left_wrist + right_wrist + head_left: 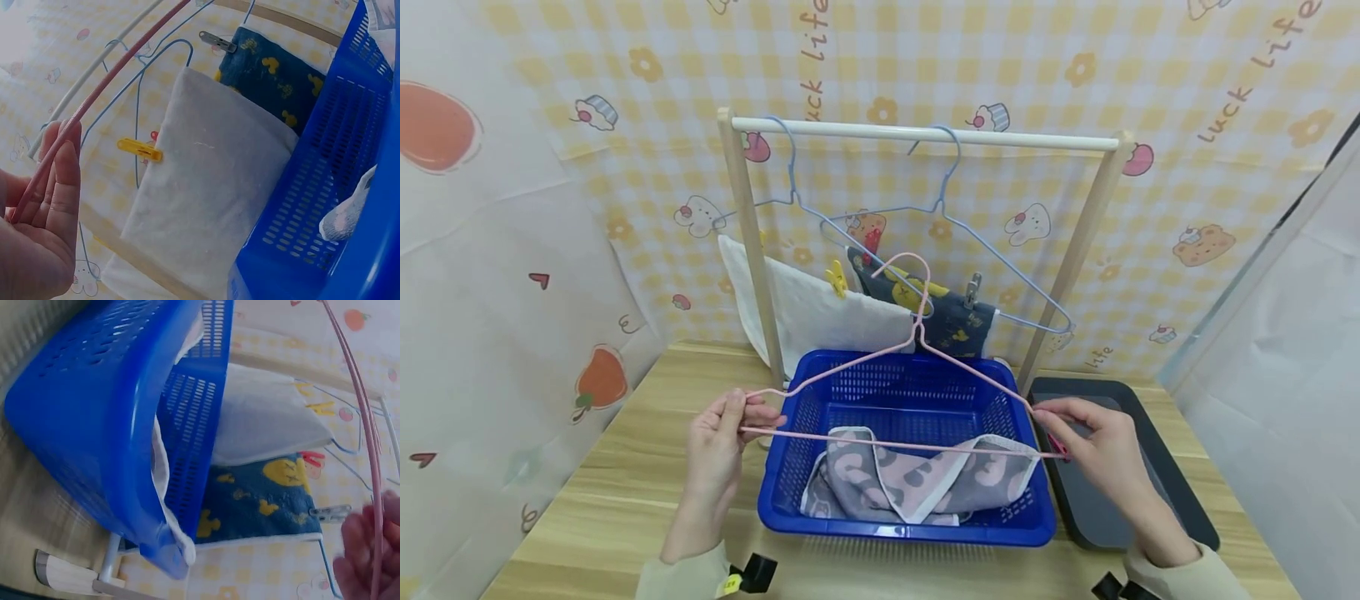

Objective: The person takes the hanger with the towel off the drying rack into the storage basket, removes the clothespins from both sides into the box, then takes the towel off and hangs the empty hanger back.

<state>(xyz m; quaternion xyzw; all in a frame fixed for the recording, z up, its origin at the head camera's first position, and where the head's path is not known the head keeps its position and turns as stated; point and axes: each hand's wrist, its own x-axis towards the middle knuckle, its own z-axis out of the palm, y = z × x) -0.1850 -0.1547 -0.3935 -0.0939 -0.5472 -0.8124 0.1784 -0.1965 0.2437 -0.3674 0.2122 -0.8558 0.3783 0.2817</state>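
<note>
A pink wire hanger (919, 331), hook upward, is held between both hands over a blue plastic basket (910, 528). At its left corner, my left hand (718, 437) pinches it between thumb and fingers. My right hand (1097, 437) grips the right corner the same way. Inside the basket lies a grey and pink patterned towel (925, 483), which the hanger's bottom bar crosses in the head view. The left wrist view has the pink rod lying across the left hand's fingers (59, 181); in the right wrist view it passes in front of the right fingers (359, 550).
Behind the basket stands a rack with a white rail (865, 130). Two blue hangers (942, 204) hang there, with a white towel (827, 308) and a dark blue towel (958, 325) clipped on. A dark grey tray (1180, 508) with a pink clip sits at right.
</note>
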